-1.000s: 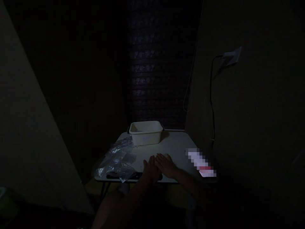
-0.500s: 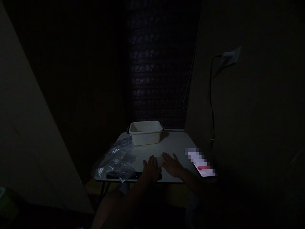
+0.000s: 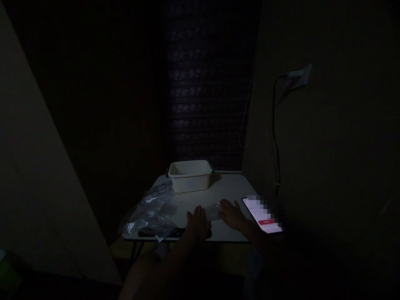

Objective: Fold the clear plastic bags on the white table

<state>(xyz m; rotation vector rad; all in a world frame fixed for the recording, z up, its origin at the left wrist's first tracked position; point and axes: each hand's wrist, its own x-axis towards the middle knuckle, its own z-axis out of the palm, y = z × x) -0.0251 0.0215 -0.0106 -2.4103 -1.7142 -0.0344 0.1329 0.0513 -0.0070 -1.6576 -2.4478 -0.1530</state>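
Both of my hands lie flat near the front of a small white table. My left hand is open, its fingers stretched forward, next to a thin clear plastic piece. On that piece's other side, my right hand is open too, with its fingertips at the plastic's edge. Crumpled clear plastic bags spread over the table's left side. A long black strip-like object lies along the front edge, partly under the bags and behind my left forearm. The room is dim, so fine detail is hard to see.
A white plastic tub with dark handles stands at the table's back. At the right edge lies a phone with its screen lit. A black cable hangs from a wall outlet, and a dark blind covers the back.
My right hand has moved to the right, away from my left hand. More of the clear plastic piece shows between them. My left hand has stayed in nearly the same place.
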